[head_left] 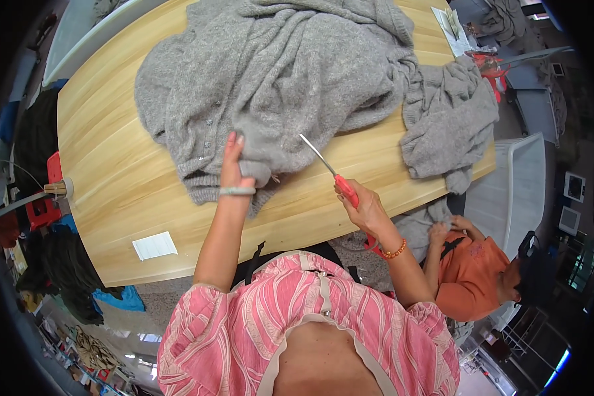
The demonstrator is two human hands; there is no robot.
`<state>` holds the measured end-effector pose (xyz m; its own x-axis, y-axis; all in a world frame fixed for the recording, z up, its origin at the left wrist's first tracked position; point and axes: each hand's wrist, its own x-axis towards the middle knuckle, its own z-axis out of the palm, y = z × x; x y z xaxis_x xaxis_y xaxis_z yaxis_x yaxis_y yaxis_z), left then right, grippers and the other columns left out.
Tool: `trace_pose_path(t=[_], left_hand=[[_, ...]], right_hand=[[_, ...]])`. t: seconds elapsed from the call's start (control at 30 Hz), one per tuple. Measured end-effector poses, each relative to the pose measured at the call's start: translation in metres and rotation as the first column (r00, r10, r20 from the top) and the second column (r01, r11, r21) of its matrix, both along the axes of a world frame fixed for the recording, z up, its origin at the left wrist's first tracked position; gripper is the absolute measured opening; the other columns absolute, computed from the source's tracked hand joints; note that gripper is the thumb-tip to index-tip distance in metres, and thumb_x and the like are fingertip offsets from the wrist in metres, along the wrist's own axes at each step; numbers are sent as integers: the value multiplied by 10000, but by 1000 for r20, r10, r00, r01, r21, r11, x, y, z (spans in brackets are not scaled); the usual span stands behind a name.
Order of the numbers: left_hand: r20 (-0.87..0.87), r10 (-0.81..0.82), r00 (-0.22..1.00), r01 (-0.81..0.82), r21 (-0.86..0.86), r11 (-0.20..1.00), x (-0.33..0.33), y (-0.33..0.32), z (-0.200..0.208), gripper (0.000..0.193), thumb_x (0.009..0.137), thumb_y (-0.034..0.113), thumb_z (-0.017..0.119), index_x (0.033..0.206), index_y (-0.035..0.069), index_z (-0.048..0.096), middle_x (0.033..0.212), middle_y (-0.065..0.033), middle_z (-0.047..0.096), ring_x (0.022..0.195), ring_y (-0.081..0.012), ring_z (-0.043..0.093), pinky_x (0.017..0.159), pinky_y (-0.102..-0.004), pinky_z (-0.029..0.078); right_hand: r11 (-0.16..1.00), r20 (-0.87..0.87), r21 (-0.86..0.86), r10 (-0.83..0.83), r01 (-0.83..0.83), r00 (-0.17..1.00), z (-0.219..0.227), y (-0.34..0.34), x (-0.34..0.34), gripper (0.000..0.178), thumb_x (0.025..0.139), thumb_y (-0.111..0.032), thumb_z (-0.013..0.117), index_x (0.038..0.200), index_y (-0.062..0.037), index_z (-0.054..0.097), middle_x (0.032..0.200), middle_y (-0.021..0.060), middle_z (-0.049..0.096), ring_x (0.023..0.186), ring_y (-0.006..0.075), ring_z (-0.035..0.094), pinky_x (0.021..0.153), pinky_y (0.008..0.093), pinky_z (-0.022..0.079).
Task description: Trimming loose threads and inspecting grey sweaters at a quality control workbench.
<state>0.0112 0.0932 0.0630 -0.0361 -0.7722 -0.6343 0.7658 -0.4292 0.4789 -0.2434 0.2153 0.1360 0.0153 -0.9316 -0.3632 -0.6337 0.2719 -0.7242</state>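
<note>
A fuzzy grey knit cardigan (pixel 290 86) with small buttons down its front lies bunched on the wooden table. My left hand (pixel 233 165) rests at its near, ribbed edge, fingers stretched out and thumb apart, with knit fabric beside the thumb. My right hand (pixel 368 212) is closed around the red handle of what look like scissors (pixel 320 155). Their slim metal blades appear together and point up and left, the tip over the cardigan's near edge. The lower part of the handle is partly hidden by my hand.
On the wooden table (pixel 112 178), a second grey knit piece (pixel 452 119) lies at the right and a white paper slip (pixel 155 246) at the near left. A person in orange (pixel 472 274) handles grey knit at the right. A pale bin (pixel 518 191) stands past the right edge.
</note>
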Motion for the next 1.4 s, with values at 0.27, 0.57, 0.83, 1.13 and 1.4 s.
trace_pose_path(t=[0.27, 0.57, 0.83, 1.13, 1.4], left_hand=[[123, -94, 988, 86, 75, 994, -34, 48, -33, 439, 786, -20, 664, 1203, -23, 527, 1023, -95, 624, 933, -157, 583, 826, -273, 478], [838, -220, 499, 681, -223, 697, -26, 63, -33, 398, 827, 25, 616, 1218, -10, 551, 1146, -119, 599, 1050, -150, 546, 920, -263, 409], [408, -252, 878, 363, -222, 905, -18, 27, -28, 655, 875, 56, 566, 1418, 61, 200, 1250, -181, 489, 1110, -202, 508, 958, -319, 404], [-39, -289, 957, 287, -44, 957, -23, -16, -31, 324, 817, 21, 642, 1119, -8, 527, 992, -95, 628, 895, -168, 616, 819, -313, 508], [665, -162, 729, 439, -274, 856, -12, 4, -42, 115, 819, 20, 659, 931, -6, 670, 851, -14, 664, 730, -72, 583, 683, -221, 474]], right_hand=[[915, -219, 185, 394, -359, 892, 41, 13, 13, 219, 844, -215, 576, 986, -51, 547, 698, 215, 607, 695, 409, 605, 636, 479, 469], [936, -270, 225, 328, -272, 905, 64, 15, 15, 180, 854, -189, 543, 961, -45, 557, 685, 221, 613, 678, 404, 613, 634, 491, 472], [972, -190, 63, 234, -226, 954, 44, 18, 7, 237, 850, -151, 582, 1069, -63, 554, 825, 198, 615, 786, 382, 598, 684, 449, 468], [979, -188, -36, 191, -201, 963, 39, -3, 17, 240, 860, -168, 581, 1074, -64, 554, 805, 202, 612, 765, 385, 597, 670, 444, 472], [969, -261, 80, 247, -234, 933, 48, -21, 25, 222, 856, -228, 584, 1003, -65, 552, 680, 217, 597, 674, 407, 600, 624, 479, 468]])
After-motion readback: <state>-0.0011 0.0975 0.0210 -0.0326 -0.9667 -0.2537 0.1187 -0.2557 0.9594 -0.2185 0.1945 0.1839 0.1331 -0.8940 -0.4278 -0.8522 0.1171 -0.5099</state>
